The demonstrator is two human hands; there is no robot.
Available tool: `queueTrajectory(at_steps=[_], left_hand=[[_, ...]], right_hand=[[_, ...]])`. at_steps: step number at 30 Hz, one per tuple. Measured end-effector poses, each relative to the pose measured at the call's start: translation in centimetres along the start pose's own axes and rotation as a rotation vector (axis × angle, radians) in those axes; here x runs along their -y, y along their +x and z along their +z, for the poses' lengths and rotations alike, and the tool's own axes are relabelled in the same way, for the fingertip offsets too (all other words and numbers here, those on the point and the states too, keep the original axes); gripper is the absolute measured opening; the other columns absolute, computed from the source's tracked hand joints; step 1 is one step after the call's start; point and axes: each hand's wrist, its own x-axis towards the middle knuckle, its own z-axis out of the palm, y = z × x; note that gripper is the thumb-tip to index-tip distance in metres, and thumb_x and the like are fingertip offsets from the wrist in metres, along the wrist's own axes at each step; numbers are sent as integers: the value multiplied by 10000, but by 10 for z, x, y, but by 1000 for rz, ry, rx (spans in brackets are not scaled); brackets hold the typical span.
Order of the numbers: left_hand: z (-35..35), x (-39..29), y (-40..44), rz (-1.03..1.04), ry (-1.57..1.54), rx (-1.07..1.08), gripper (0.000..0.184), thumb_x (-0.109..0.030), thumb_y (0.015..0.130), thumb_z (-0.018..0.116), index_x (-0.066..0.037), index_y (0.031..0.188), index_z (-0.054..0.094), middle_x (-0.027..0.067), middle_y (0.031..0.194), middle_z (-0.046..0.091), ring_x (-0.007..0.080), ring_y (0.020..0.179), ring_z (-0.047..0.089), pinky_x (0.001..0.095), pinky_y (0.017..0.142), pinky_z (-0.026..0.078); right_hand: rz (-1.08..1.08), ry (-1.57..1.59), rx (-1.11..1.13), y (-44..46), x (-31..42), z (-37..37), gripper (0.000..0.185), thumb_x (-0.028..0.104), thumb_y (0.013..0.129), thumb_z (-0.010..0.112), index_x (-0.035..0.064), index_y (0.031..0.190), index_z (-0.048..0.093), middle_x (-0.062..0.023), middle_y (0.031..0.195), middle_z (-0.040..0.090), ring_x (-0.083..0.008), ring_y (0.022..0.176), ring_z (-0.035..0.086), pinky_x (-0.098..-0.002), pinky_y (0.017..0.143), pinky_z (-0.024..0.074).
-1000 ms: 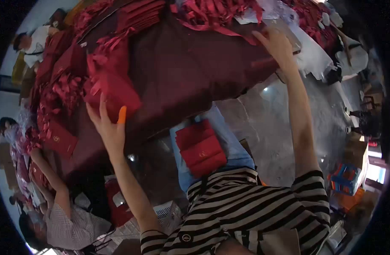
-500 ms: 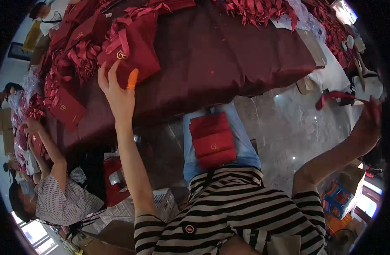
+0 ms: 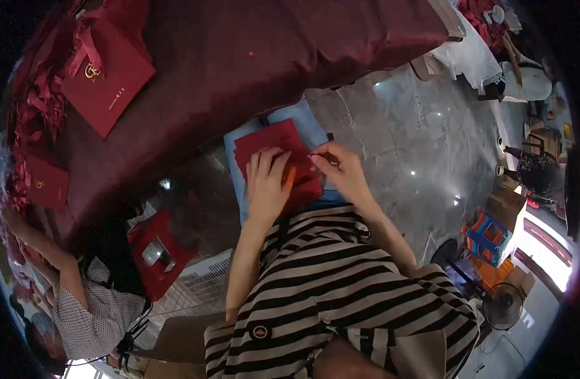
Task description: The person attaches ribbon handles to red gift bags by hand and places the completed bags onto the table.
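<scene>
Several red paper bags [image 3: 264, 140] lie stacked on my lap, over the blue jeans. My left hand [image 3: 266, 183] rests on the top of this stack with its fingers stretched across the red surface; an orange cover sits on the thumb. At the stack's right edge, my right hand [image 3: 341, 172] has thumb and forefinger pinched together. Whatever is between those fingertips is too small to make out. On the table's left part lies another red bag [image 3: 116, 79] with a gold emblem and a ribbon bow.
A dark red cloth covers the table [image 3: 239, 76] before me. Another person [image 3: 94, 312] works at the left beside more ribboned bags [image 3: 46, 183]. A white plastic crate [image 3: 204, 278] stands low at left, a fan [image 3: 501, 306] and cartons [image 3: 505, 208] at right.
My left hand has come down from the bag on the table to the stack on my lap. My right hand has swung in from far right, where it trailed a red ribbon. The view has shifted.
</scene>
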Motion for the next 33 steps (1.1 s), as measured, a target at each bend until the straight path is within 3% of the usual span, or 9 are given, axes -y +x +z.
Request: queueTrajectory(at_steps=[3,4,8,10,17,27,29,33], left_hand=[[0,-4,-9,-39,26,-44,302,-145,808,701,-105,1105,666,100,1073,555,310,1054,500,429,920,398],[3,0,-10,-18,-29,-89,314,-117,758,707,-121,1070,670,77,1070,562,288,1002,503,426,891,371],[-2,12,-10,-188,-153,0,323,-101,759,695,-108,1079,651,89,1040,574,308,1041,508,434,925,355],[-3,21,-9,-258,-238,96,320,-89,766,683,-91,1083,637,96,1050,581,314,1056,512,431,940,351],[-3,29,-9,-399,-445,146,249,-95,803,670,-76,1051,647,83,997,661,246,1049,545,385,948,323],[-5,14,-12,-333,-313,75,275,-70,770,667,-78,1045,666,75,989,685,241,1041,547,388,934,330],[-3,7,-13,-234,-163,-2,307,-33,736,653,-69,1041,664,88,999,684,263,1020,555,386,917,352],[-5,-3,-16,-162,-151,-54,328,-21,720,648,-65,1045,659,100,1017,679,286,994,566,390,894,374]], right_hand=[[-198,-283,-126,-5,-15,12,90,38,882,629,-48,882,606,-98,815,580,-138,660,635,-278,541,498],[-188,-286,-122,-6,-17,14,90,38,882,629,-48,882,606,-98,815,580,-138,660,635,-278,541,498],[-353,-545,-128,-12,-20,24,124,50,806,678,-17,835,578,-128,790,563,-239,578,599,-320,533,474],[-368,-624,-124,-11,-22,29,133,120,825,652,23,819,560,-144,800,580,-329,634,604,-415,549,482],[-423,-776,-138,-2,-26,40,124,106,813,660,31,818,561,-118,797,591,-319,641,614,-404,561,490],[-425,-859,-98,1,-17,44,123,130,784,639,34,806,564,-146,815,591,-346,700,617,-449,562,507],[-456,-922,-105,1,-7,42,128,132,780,638,30,802,564,-147,815,594,-346,708,621,-454,564,508],[-430,-1015,-40,5,0,38,131,132,778,637,26,821,574,-148,855,602,-353,698,624,-460,561,508]])
